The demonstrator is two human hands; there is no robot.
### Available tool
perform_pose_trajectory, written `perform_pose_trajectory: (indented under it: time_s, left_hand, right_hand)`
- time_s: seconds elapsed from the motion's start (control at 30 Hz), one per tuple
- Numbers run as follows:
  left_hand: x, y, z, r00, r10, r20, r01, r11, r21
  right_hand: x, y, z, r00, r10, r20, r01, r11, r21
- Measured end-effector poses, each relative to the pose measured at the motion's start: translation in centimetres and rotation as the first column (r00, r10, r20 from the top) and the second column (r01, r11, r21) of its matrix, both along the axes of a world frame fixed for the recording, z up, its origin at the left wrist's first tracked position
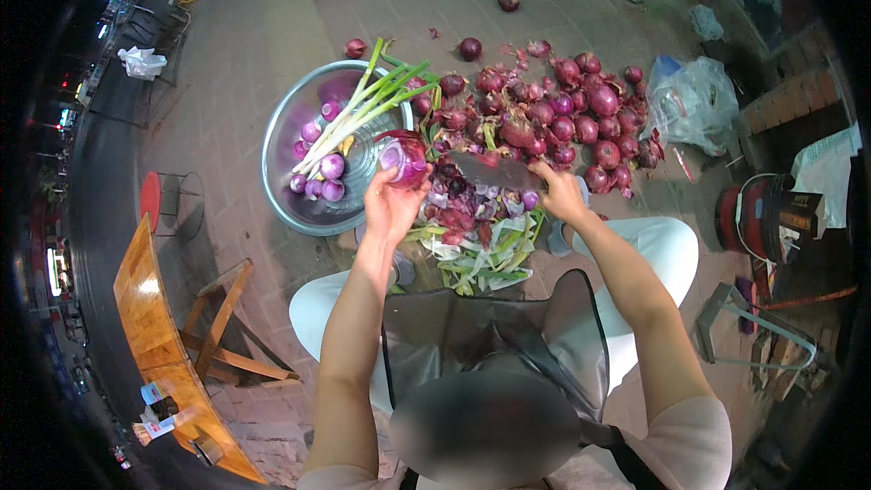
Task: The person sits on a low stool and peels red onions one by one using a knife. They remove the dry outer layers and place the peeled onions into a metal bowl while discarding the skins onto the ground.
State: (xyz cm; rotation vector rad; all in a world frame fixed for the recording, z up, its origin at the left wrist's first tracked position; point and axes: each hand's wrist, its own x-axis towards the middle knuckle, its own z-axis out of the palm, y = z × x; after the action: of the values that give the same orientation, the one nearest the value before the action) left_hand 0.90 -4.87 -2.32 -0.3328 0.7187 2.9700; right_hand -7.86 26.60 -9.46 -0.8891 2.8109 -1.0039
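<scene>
My left hand (397, 201) holds a partly peeled red onion (406, 160) over the right rim of a wide metal basin (269, 170). Peeled purple onions (332, 167) and long spring onions (354, 112) lie in the basin. My right hand (561, 192) grips the handle of a broad-bladed cleaver (497, 172), its blade pointing left towards the onion, with a gap between them. Under and beyond the blade spreads a heap of unpeeled red onions (588, 102). Onion skins (456, 218) and green leaf trimmings (486, 265) lie on the ground between my feet.
A clear plastic bag (694, 102) lies right of the heap. Farther right are a dark red bucket (731, 218) and a metal-framed stool (755, 327). On the left are a wooden table (153, 306) and a red round stool (150, 201). Loose onions (508, 1) lie on the paving beyond.
</scene>
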Motion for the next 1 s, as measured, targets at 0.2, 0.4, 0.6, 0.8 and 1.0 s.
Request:
perform_pose_trajectory:
  time_s: [0.2,0.4,0.6,0.8,1.0]
  left_hand:
    - [0.1,0.4,2.7,0.993,0.119,-0.001,-0.117,0.977,-0.177]
    - [-0.6,2.3,4.3,0.996,0.060,-0.059,-0.074,0.956,-0.282]
    - [0.7,2.5,5.3,0.995,0.093,-0.036,-0.099,0.940,-0.327]
    - [0.4,5.3,5.5,0.998,0.042,-0.055,-0.059,0.934,-0.352]
    - [0.0,7.1,4.2,1.000,-0.013,0.027,0.022,0.931,-0.364]
  right_hand:
    - [4.1,-2.1,-11.9,0.995,-0.066,0.075,0.027,0.905,0.424]
    - [8.1,-4.0,-19.7,0.957,-0.285,-0.053,0.287,0.907,0.308]
    - [0.7,-12.6,5.9,0.829,0.126,0.545,0.261,0.775,-0.575]
    - [2.5,-11.5,16.3,0.983,0.145,0.109,-0.104,0.942,-0.319]
    - [2.5,-10.0,14.4,0.985,0.067,0.161,-0.021,0.962,-0.273]
